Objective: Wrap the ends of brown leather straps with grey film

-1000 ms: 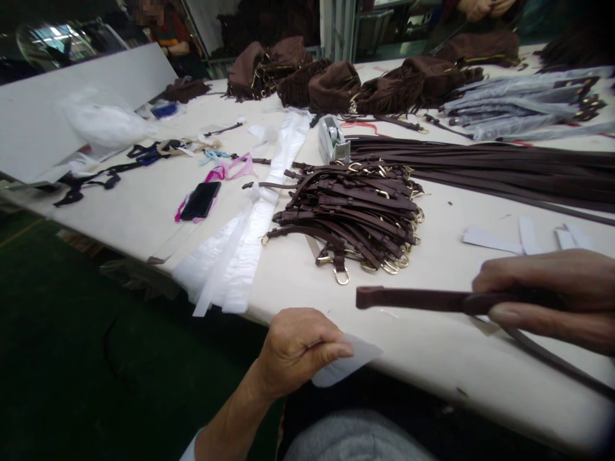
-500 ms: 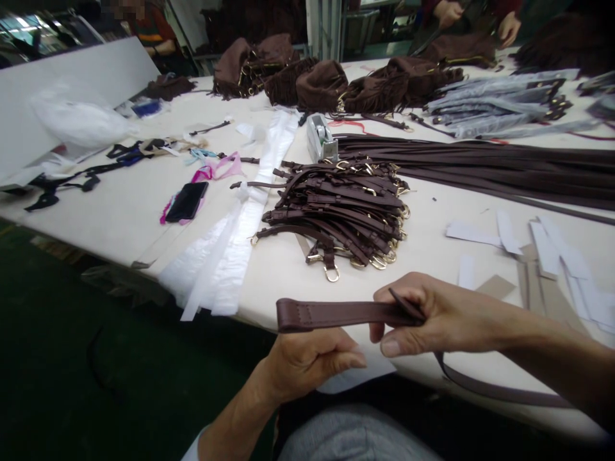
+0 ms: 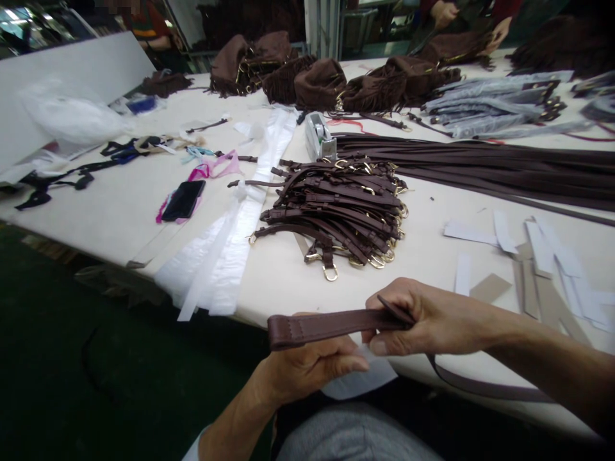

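My right hand (image 3: 408, 317) grips a dark brown leather strap (image 3: 331, 325) near the table's front edge. The strap's looped, stitched end points left, above my left hand (image 3: 312, 365), and its long tail hangs down behind my right wrist. A thin white sheet (image 3: 360, 378) hangs below both hands, and the thumb and fingers of my left hand are pressed together at its upper edge. Just beyond the hands lies a pile of short brown straps (image 3: 336, 208) with gold rings.
A tape dispenser (image 3: 319, 136) stands behind the pile, with long straps (image 3: 480, 166) to its right. Fringed brown bags (image 3: 319, 83) line the back. A phone (image 3: 183, 200) lies left, paper strips (image 3: 541, 250) right. Another person's hands (image 3: 497, 33) show at the top right.
The strap's looped end has dropped and shifted slightly left over my left hand. My right hand has moved a little left, closer to my left hand, and more of the white sheet shows.
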The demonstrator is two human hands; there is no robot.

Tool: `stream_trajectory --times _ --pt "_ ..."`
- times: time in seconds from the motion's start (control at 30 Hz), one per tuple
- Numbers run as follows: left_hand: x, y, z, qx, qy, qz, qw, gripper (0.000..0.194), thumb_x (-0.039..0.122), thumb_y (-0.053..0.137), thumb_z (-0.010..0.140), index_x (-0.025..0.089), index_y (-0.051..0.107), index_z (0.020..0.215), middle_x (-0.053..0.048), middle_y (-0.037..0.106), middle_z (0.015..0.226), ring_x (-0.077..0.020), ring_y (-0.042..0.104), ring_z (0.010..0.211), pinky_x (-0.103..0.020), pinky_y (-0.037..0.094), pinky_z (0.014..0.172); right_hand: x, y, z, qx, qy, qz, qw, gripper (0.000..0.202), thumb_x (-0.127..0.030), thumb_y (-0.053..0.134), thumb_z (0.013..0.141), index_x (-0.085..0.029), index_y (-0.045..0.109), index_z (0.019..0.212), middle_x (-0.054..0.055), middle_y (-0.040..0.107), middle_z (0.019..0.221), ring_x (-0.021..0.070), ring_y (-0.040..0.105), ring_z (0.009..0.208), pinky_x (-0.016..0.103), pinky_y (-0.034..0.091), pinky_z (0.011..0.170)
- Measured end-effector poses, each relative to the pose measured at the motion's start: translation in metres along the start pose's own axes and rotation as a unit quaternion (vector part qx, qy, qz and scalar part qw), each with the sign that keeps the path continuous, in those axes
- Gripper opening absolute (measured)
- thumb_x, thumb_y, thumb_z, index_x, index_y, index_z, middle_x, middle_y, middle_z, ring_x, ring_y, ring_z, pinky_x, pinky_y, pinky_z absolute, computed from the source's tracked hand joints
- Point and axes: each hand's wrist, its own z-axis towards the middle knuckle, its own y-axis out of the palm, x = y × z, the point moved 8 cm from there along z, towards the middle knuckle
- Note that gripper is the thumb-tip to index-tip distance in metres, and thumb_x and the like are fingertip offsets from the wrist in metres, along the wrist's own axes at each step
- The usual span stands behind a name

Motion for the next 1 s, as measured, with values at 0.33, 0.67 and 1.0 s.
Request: stream_trajectory --times 0.33,0.67,1.0 --pt "-0.004 -0.001 0.003 0.020 0.002 0.014 1.000 0.016 0.032 0.058 0.084 0.017 0.060 0.078 0.002 0.060 0.066 -0.0092 0.057 0.060 -0.018 0.046 0.060 -0.002 0.003 0.005 0.014 -0.035 -0.080 0.996 0.022 -0.023 0.062 0.074 -0.015 0.045 0.062 -0.008 0.032 0.054 0.0045 0.026 0.050 0.018 0.020 0.043" --pt "-0.007 0.004 -0.002 0.127 -0.052 0.225 0.965 0.050 0.040 0.063 0.078 0.016 0.046 0.118 -0.010 0.065 0.102 -0.0242 0.063 0.094 -0.036 0.052 0.083 -0.030 -0.018 0.002 0.218 -0.075 -0.352 0.907 0.014 -0.012 0.050 0.065 -0.017 0.040 0.057 -0.005 0.037 0.055 0.0072 0.032 0.051 0.020 0.022 0.048" --pt "-0.014 0.012 -0.003 0.109 -0.025 0.340 0.934 0.035 0.033 0.060 0.082 0.012 0.050 0.109 -0.008 0.067 0.083 -0.0198 0.066 0.070 -0.027 0.051 0.059 -0.037 -0.032 -0.003 0.308 -0.124 -0.337 0.881 0.020 -0.013 0.051 0.070 -0.017 0.039 0.055 -0.006 0.036 0.051 0.0065 0.032 0.049 0.020 0.022 0.047"
